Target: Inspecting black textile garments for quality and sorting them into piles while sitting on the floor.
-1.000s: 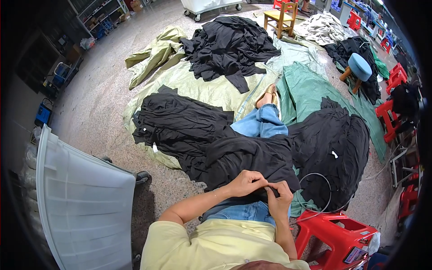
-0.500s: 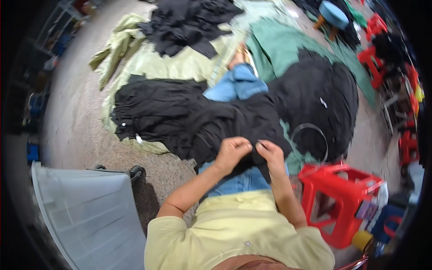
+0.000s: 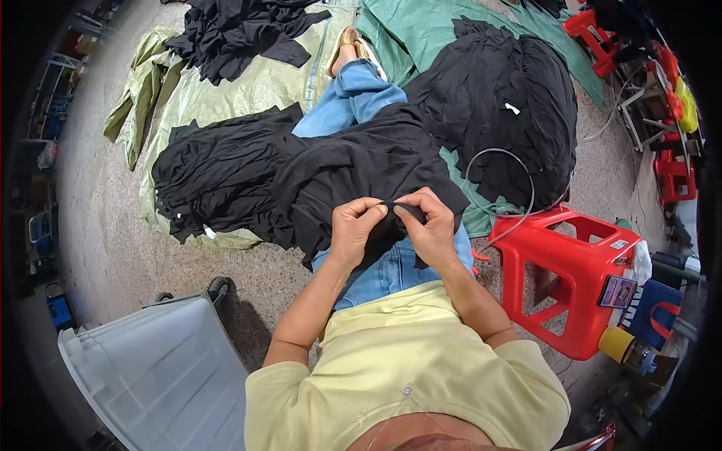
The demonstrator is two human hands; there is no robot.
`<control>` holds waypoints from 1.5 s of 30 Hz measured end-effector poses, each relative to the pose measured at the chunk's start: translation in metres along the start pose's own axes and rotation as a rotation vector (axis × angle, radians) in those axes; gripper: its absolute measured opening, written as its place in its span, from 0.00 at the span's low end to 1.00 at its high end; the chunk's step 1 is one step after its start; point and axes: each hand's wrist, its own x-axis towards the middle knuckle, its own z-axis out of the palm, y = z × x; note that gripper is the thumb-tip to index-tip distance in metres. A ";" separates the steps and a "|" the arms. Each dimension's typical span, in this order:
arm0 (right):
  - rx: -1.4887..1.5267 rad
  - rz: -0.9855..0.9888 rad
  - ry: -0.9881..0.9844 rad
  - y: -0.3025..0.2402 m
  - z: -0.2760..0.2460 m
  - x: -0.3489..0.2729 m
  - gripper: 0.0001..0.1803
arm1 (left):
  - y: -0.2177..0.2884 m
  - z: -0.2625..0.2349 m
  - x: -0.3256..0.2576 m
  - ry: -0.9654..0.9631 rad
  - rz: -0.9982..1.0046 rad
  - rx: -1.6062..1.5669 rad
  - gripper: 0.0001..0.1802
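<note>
A black cloth garment [image 3: 361,161] lies across my lap over my blue jeans. Its near edge is pinched between the thumb and fingers of my left hand [image 3: 356,227]. Close beside, my right hand [image 3: 427,229] grips the same edge, the two thumbs nearly meeting. A short fold of cloth shows between the fingertips. To the left, the garment runs into a gathered heap of black cloth [image 3: 218,177] on the sheet. Whether the two are separate pieces I cannot tell.
A large black cloth pile [image 3: 500,98] lies at right on a green sheet [image 3: 383,37], another pile [image 3: 233,37] at the far left. A red plastic stool [image 3: 564,263] stands at my right, with a thin cable [image 3: 531,180] looping above it. A grey plastic bin [image 3: 165,368] stands at left.
Both hands have closed onto the garment's edge, where before the fingertips were slightly apart. The whole view has shifted, so the scene sits higher and further left.
</note>
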 end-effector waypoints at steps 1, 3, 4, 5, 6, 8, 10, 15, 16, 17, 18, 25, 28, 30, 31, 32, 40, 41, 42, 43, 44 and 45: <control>0.001 -0.002 -0.002 0.001 -0.001 0.000 0.05 | 0.001 -0.001 0.000 -0.025 0.109 0.202 0.05; -0.034 -0.017 0.009 0.005 -0.002 0.001 0.04 | 0.005 -0.002 0.000 -0.070 0.083 0.281 0.06; -0.001 0.001 -0.005 0.006 -0.002 0.001 0.04 | 0.007 -0.002 -0.001 -0.093 0.174 0.402 0.06; -0.013 0.012 -0.007 0.007 -0.001 0.002 0.04 | 0.010 -0.003 -0.002 -0.116 0.199 0.464 0.07; 0.017 0.007 -0.010 0.007 0.000 0.002 0.04 | 0.012 -0.002 -0.003 -0.118 0.191 0.496 0.08; 0.091 0.120 -0.035 0.007 0.001 0.004 0.02 | 0.014 -0.002 -0.004 -0.140 0.454 0.677 0.09; 0.204 0.226 -0.069 0.006 0.001 0.004 0.01 | 0.015 -0.003 -0.004 -0.155 0.578 0.762 0.07; 0.358 0.258 -0.152 0.003 -0.003 0.002 0.00 | 0.005 -0.003 -0.009 -0.160 0.297 0.399 0.07; 0.367 0.233 -0.156 0.005 -0.003 0.001 0.00 | 0.002 -0.002 -0.011 -0.149 0.323 0.407 0.07; 0.375 0.238 -0.161 0.007 -0.003 0.000 0.01 | -0.001 0.000 -0.012 -0.110 0.254 0.292 0.06; 0.386 0.239 -0.166 0.010 -0.003 -0.001 0.01 | -0.003 0.001 -0.013 -0.069 0.184 0.187 0.06; 0.494 0.466 -0.194 0.029 -0.007 0.002 0.03 | -0.014 0.008 -0.019 0.015 0.381 0.265 0.07; 0.473 0.472 -0.216 0.023 -0.009 0.002 0.02 | -0.015 0.006 -0.019 0.034 0.222 0.182 0.06; 0.464 0.411 -0.214 0.017 -0.008 0.001 0.02 | -0.014 0.002 -0.017 0.053 0.082 0.095 0.05; 0.445 0.353 -0.204 0.013 -0.007 0.000 0.02 | -0.013 -0.001 -0.015 0.013 0.008 0.005 0.05; 0.451 0.359 -0.195 0.010 -0.006 0.000 0.02 | -0.012 -0.005 -0.014 -0.027 -0.066 -0.085 0.05; 0.036 0.120 -0.250 -0.014 -0.009 -0.001 0.05 | 0.001 -0.026 -0.014 -0.149 -0.192 -0.033 0.12; -0.093 -0.015 -0.215 -0.018 -0.008 -0.003 0.05 | 0.004 -0.027 -0.011 -0.196 -0.283 -0.010 0.15; -0.092 0.074 -0.250 -0.023 -0.007 -0.008 0.06 | 0.009 -0.030 -0.004 -0.218 -0.404 0.208 0.24; -0.146 -0.045 -0.317 -0.027 -0.005 -0.013 0.06 | 0.013 -0.031 0.002 -0.341 -0.474 0.245 0.27; -0.224 -0.155 -0.367 -0.031 -0.002 -0.016 0.06 | 0.017 -0.031 0.010 -0.413 -0.587 0.334 0.29; -0.320 -0.262 -0.417 -0.035 0.001 -0.019 0.07 | 0.017 -0.027 0.014 -0.565 -0.320 0.385 0.26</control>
